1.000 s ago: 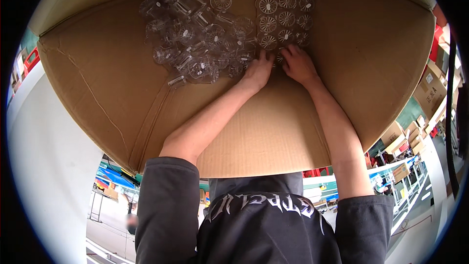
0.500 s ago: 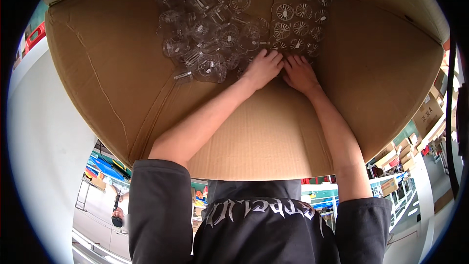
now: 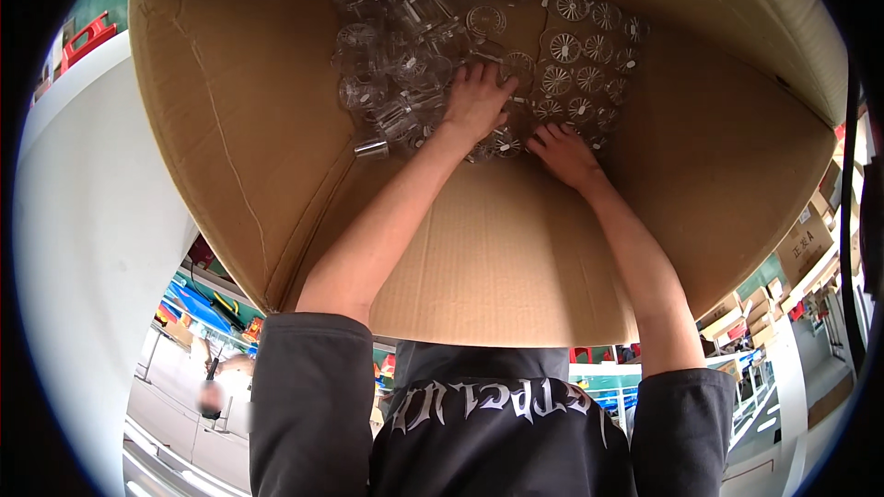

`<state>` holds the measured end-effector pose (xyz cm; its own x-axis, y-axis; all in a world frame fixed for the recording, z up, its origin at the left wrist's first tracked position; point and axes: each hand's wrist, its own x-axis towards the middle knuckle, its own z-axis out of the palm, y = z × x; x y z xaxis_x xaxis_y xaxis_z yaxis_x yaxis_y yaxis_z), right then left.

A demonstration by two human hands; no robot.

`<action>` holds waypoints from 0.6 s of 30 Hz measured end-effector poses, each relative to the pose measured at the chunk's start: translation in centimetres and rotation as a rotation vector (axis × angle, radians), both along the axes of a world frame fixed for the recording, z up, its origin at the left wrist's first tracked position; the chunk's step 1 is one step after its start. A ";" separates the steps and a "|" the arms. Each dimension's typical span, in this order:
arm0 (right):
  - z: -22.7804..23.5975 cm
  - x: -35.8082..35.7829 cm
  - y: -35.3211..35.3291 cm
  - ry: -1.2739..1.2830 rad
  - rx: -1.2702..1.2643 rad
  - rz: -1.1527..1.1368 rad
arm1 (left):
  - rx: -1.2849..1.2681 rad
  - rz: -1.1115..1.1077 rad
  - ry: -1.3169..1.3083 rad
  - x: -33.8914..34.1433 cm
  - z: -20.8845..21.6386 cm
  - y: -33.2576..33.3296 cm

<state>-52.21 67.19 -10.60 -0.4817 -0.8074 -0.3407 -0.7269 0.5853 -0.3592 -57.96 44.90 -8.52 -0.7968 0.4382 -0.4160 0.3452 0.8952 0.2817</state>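
Note:
Inside a deep cardboard box, my left hand reaches over a loose heap of clear plastic cups with round, spoked ends. Its fingers are apart and touch the pieces at the right side of the heap, with nothing visibly gripped. To the right, upright cups stand in neat rows, their spoked round faces up. My right hand is at the near edge of those rows, fingers bent but spread, fingertips against the closest pieces. Small pieces under both hands are partly hidden.
The box's near wall rises toward me, and its side walls lean outward. A red plastic stool is outside at far left. Cardboard cartons stand on shelving at right. Another person appears at lower left.
My left hand has moved left and away from my right hand, onto the loose heap, its fingers spreading. My right hand has shifted slightly nearer. The whole view has shifted a little.

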 end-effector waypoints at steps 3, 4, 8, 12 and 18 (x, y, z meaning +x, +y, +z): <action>0.9 -0.1 -0.9 -0.063 -0.015 -0.129 | 0.012 0.002 0.006 0.9 0.0 -0.7; 1.6 -0.7 -1.4 -0.119 0.000 -0.233 | 0.036 0.005 0.014 1.1 0.2 -1.1; 2.7 -2.8 -4.1 -0.274 -0.044 -0.535 | 0.039 -0.017 0.041 1.6 1.4 -1.9; 1.3 -4.4 -7.1 -0.444 -0.249 -0.830 | -0.084 -0.104 0.022 1.8 2.4 -1.8; -1.5 -5.5 -11.5 -0.516 -0.281 -0.853 | -0.076 -0.115 0.054 1.9 3.0 -4.1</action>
<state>-57.67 55.70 -12.11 -0.7797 -0.3487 -0.5200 0.1711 0.6803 -0.7127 -56.05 40.80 -5.55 -0.7652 0.4970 -0.4093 0.4601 0.8668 0.1924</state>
